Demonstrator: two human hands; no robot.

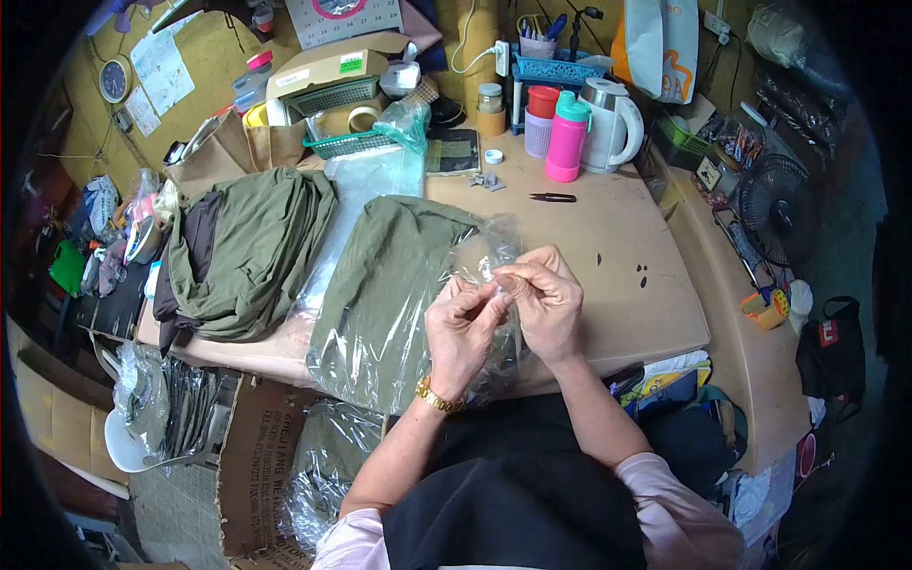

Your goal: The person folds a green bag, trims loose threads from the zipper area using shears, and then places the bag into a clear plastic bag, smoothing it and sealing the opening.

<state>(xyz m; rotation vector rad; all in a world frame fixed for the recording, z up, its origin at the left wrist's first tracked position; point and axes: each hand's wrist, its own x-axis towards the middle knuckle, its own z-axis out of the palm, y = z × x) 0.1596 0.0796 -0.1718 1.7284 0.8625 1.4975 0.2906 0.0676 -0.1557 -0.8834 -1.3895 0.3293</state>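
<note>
An olive-green folded garment (380,256) lies on the table inside a clear plastic bag (356,347). Over the bag's right end, my left hand (462,328), with a gold watch at the wrist, pinches the clear plastic between thumb and fingers. My right hand (545,306) pinches at the same spot, its fingertips touching those of the left. Whether anything small sits between the fingertips is too fine to make out. To the left rests a heap of olive-green garments (252,252), unbagged, with a dark part at its left side.
Thread snips (552,198) and small grey pieces (485,181) lie on the tan table (627,285). A pink bottle (567,142) and an electric kettle (605,128) stand at the back. Below the front edge, a cardboard box (256,465) holds bagged garments. A fan (781,211) stands right.
</note>
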